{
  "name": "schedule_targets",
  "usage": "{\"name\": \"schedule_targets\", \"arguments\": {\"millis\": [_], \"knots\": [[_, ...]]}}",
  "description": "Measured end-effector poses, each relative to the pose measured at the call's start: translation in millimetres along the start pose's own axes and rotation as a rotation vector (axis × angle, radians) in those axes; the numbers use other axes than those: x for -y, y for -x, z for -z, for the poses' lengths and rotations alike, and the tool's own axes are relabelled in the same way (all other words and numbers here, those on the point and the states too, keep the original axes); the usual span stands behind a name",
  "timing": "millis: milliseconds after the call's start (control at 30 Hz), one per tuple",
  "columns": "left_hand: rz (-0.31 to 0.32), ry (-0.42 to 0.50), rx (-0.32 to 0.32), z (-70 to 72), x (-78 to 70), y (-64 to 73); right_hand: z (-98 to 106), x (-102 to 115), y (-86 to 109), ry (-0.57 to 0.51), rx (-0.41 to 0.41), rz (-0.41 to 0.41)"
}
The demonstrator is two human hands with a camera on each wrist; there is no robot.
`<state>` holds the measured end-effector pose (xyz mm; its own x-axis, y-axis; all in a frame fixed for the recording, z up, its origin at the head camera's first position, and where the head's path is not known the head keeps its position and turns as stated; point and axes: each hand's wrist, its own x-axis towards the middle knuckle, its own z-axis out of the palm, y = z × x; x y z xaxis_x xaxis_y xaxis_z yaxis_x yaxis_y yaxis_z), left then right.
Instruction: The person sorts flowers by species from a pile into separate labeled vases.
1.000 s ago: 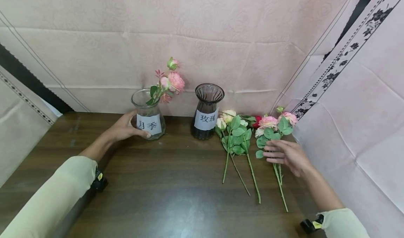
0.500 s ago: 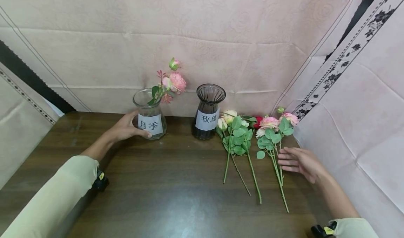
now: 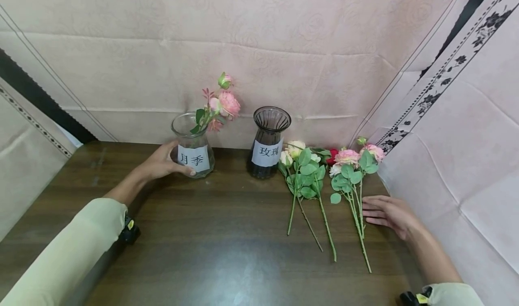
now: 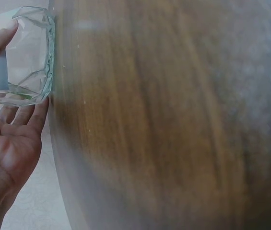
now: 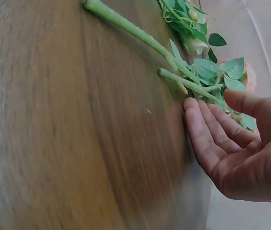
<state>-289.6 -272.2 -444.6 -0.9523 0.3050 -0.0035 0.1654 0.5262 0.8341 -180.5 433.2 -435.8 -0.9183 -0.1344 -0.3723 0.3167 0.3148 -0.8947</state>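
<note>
My left hand [image 3: 162,164] holds a clear glass vase [image 3: 193,158] at the back left, its thumb across the white paper label. In the left wrist view the fingers reach behind the faceted glass vase [image 4: 27,62]. A pink flower spray [image 3: 228,103] stands in this vase, leaning right over the rim. At the right, my right hand [image 3: 391,213] has extended fingers just beside the green stems [image 3: 358,220] of pink flowers [image 3: 347,157] lying on the table. The right wrist view shows the fingertips [image 5: 191,103] right at the stem ends, with the palm free of anything.
A dark glass vase [image 3: 261,162] with a labelled front stands at the back middle. Cream flowers [image 3: 295,149] with leafy stems and a red flower [image 3: 332,156] lie right of it on the brown table [image 3: 227,243]. Pale cloth walls [image 3: 308,85] close off the back and sides.
My right hand has moved down and to the right, from over the pink flowers' leaves to beside their stems. My left hand stays on the clear vase.
</note>
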Motion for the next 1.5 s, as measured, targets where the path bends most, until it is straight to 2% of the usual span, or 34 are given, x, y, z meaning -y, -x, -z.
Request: {"name": "schedule_targets", "arguments": {"millis": [267, 433, 633, 867, 1033, 1300, 1500], "knots": [[-0.033, 0.017, 0.016, -1.8, 0.6, -2.4, -12.8, -4.1, -8.2, -0.124, -0.048, 0.031], [-0.034, 0.018, 0.016, -2.4, 1.1, -3.2, -16.2, -4.6, -8.8, -0.153, -0.053, 0.036], [-0.009, 0.010, 0.010, -1.9, 1.4, -0.2, -12.7, -3.9, -10.7, -0.165, 0.006, 0.032], [0.016, 0.004, 0.006, -1.3, 2.6, 1.2, -13.2, -0.2, -13.2, -0.222, 0.047, 0.085], [0.009, 0.005, 0.003, -1.0, 2.5, 0.6, -17.2, 5.7, -13.2, -0.220, 0.064, 0.108], [0.008, -0.002, 0.005, -0.6, 1.6, -1.0, -25.6, 12.8, -11.5, -0.171, 0.097, 0.075], [0.005, 0.001, 0.002, 0.7, 2.1, -1.7, -31.8, 16.3, -11.1, -0.137, 0.095, 0.095]]}}
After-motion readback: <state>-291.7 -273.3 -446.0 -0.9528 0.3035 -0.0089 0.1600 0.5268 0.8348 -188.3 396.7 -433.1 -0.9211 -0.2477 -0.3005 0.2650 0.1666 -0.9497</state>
